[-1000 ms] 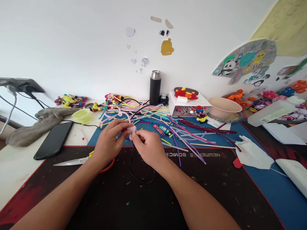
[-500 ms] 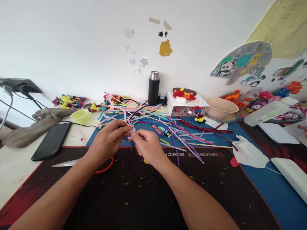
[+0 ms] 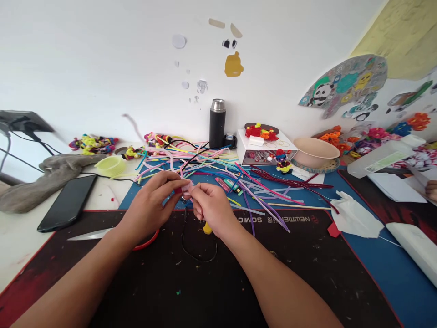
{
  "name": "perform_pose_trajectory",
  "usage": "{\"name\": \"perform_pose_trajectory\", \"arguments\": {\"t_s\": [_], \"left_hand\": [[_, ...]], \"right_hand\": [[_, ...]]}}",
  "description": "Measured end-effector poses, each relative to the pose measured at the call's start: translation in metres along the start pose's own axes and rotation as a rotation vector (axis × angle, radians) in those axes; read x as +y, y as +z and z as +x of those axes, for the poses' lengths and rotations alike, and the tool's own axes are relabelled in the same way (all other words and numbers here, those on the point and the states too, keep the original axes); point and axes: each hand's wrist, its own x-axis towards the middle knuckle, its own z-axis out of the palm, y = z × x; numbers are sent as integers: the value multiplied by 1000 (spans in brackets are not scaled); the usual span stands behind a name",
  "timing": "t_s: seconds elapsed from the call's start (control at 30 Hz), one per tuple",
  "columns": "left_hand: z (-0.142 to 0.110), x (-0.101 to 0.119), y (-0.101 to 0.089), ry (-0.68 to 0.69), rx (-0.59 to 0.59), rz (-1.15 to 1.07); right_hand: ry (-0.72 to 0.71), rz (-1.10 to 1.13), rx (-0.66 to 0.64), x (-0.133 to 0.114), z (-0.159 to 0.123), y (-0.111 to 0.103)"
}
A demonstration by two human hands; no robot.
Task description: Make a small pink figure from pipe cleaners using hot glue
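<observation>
Above the dark mat my two hands meet, both closed on one small piece. My left hand (image 3: 150,200) pinches a pale pink-lilac fuzzy piece (image 3: 186,187), which looks like coiled pipe cleaner, between thumb and fingertips. A bit of red shows under those fingers. From the right, my right hand (image 3: 213,207) grips the same piece with thumb and forefinger, its other fingers curled in. A blurred pale strand (image 3: 133,125) stands up beyond my left hand; its lower end is lost among the pile. Under my right hand is a small yellow object (image 3: 207,228), partly covered.
Pipe cleaners (image 3: 205,159) lie heaped behind my hands. Red-handled scissors (image 3: 90,235) rest partly under my left forearm. A phone (image 3: 68,202) lies left, a black thermos (image 3: 217,125) and white box (image 3: 264,148) stand behind. Another person's hand (image 3: 432,189) shows far right.
My left fingers have opened slightly around the pale piece, and red now shows beneath them. The pale strand has swung up and left. My view has shifted slightly.
</observation>
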Motion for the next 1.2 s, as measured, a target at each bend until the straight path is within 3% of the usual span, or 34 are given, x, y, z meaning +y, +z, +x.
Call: {"name": "perform_pose_trajectory", "arguments": {"t_s": [0.57,0.9,1.03,1.2], "left_hand": [[-1,1,2,-30,-49,-31],[-1,7,1,-50,12,-35],[-1,10,3,-121,79,-30],[0,11,4,-231,119,-136]], "right_hand": [[43,84,-35,-3,-2,0],[44,116,-81,-5,-3,-1],[-1,90,-95,-7,-3,-2],[-155,-43,-41,-8,-2,-5]]}}
